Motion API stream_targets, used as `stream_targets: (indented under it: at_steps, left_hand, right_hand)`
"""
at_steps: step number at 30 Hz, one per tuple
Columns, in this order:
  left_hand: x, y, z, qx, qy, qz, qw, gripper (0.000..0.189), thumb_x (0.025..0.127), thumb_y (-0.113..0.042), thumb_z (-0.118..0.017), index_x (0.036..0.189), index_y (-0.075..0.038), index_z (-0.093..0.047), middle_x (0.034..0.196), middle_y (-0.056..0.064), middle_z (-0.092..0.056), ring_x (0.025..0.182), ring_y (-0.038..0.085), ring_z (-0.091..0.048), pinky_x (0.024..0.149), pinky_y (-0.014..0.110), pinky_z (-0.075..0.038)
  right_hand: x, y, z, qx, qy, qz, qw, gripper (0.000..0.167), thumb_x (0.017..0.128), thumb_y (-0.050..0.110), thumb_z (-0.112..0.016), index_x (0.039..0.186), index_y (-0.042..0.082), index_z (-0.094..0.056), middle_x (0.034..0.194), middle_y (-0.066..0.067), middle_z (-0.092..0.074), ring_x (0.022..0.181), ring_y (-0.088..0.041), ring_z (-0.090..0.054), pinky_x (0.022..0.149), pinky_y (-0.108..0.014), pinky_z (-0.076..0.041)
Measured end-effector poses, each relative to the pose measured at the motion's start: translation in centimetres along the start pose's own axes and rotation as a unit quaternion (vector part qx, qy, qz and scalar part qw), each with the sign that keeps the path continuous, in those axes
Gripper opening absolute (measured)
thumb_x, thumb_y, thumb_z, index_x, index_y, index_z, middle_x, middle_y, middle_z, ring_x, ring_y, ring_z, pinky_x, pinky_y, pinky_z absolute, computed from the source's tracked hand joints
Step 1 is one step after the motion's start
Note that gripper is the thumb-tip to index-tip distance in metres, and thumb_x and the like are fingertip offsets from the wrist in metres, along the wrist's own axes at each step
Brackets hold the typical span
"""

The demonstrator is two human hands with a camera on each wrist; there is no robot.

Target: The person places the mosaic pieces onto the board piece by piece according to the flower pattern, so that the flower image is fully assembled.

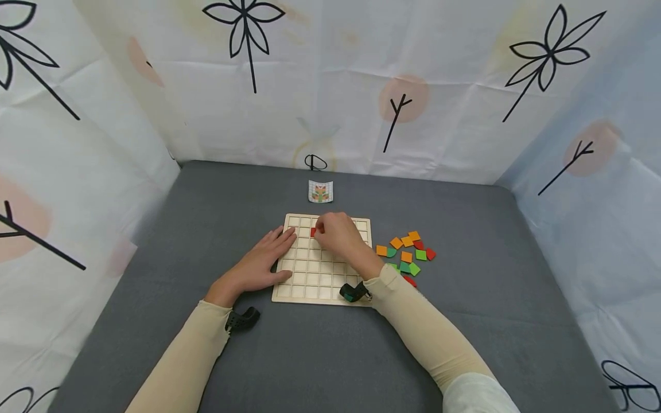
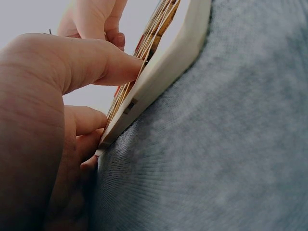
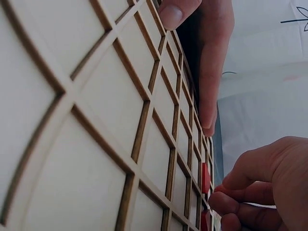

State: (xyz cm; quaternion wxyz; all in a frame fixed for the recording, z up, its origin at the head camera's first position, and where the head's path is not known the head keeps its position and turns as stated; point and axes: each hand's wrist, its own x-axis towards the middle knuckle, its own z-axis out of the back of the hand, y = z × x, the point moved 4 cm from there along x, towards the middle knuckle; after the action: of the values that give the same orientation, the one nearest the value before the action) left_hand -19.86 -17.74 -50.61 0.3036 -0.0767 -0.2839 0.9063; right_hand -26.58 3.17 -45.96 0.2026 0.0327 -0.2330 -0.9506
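Gridded board (image 1: 310,281) holds a red tile (image 1: 312,232) in one far compartment.

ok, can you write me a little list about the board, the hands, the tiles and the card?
Board: wooden, with grid squares, flat on a grey table
Left hand: rests on the board's left edge
Right hand: at the board, close to two red tiles; can't tell if it pinches one
Loose tiles: orange, red and green, on the table right of the board
Picture card: past the board's far edge
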Motion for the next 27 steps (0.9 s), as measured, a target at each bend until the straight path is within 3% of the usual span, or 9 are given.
stream_targets:
  at_steps: [4, 14, 27]
  left_hand:
    - [-0.3, 0.2, 0.1, 0.003, -0.005, 0.004, 1.0, 0.088, 0.103, -0.038, -0.068, 0.171, 0.001, -0.027, 0.179, 0.016, -0.02, 0.165, 0.041, -0.008, 0.132, 0.057, -0.008]
    - [0.1, 0.2, -0.1, -0.001, 0.004, 0.006, 1.0, 0.09, 0.103, -0.041, -0.069, 0.172, -0.002, -0.025, 0.18, 0.013, -0.017, 0.166, 0.038, -0.006, 0.132, 0.057, -0.009]
    - [0.0, 0.1, 0.0, -0.008, 0.006, 0.004, 0.9999, 0.09, 0.104, -0.038, -0.072, 0.172, -0.001, -0.025, 0.18, 0.015, -0.017, 0.166, 0.039, -0.006, 0.132, 0.058, -0.009]
  right_hand:
    - [-0.4, 0.3, 0.5, 0.007, 0.001, 0.016, 0.9999, 0.019, 0.101, 0.01, -0.069, 0.114, 0.007, -0.082, 0.098, -0.003, -0.075, 0.083, -0.018, -0.066, 0.075, -0.035, -0.057]
    - [-3.0, -1.2, 3.8, 0.02, -0.013, 0.028, 0.9993, 0.023, 0.103, 0.013, -0.074, 0.123, 0.005, -0.081, 0.114, -0.009, -0.076, 0.102, -0.026, -0.069, 0.085, -0.043, -0.059]
    - [-5.5, -4.6, 9.2, 0.025, -0.047, -0.003, 0.9986, 0.025, 0.104, 0.011, -0.075, 0.126, 0.003, -0.08, 0.117, -0.013, -0.073, 0.104, -0.033, -0.064, 0.088, -0.046, -0.055]
